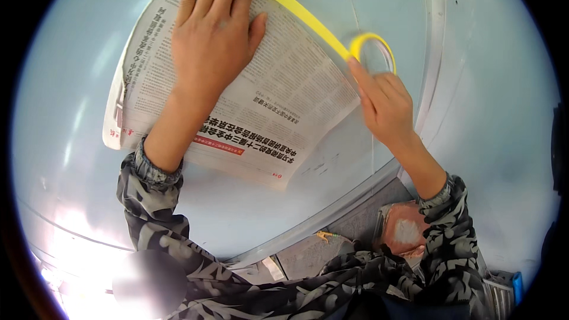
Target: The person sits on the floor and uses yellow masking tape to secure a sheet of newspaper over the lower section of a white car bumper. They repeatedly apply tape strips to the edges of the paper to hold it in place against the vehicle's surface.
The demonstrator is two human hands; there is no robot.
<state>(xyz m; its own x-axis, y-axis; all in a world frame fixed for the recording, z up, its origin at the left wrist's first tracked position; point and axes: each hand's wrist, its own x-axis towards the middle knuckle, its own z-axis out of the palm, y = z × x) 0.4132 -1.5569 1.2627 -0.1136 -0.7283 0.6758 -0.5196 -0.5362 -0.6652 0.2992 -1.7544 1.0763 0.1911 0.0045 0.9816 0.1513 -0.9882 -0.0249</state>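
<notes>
A printed newspaper sheet (267, 112) lies on a pale blue-grey, smooth panel (231, 207). Along its upper right edge runs a strip of yellow tape (302, 15), unrolled from a roll of yellow tape (388, 53). My left hand (216, 35) is flat on the upper part of the newspaper, fingers stretched out; its fingertips reach the picture's top edge by the strip's upper end. My right hand (385, 104) is closed at the roll, its index finger extended to where the strip leaves the roll. Those fingers hide the roll's lower part.
A raised, curved seam (435, 41) borders the panel on the right, with another pale surface (498, 112) beyond. Below the panel's near edge are a reddish, round-cornered item (406, 228) and a small yellow piece (326, 236). Bright glare covers the lower left.
</notes>
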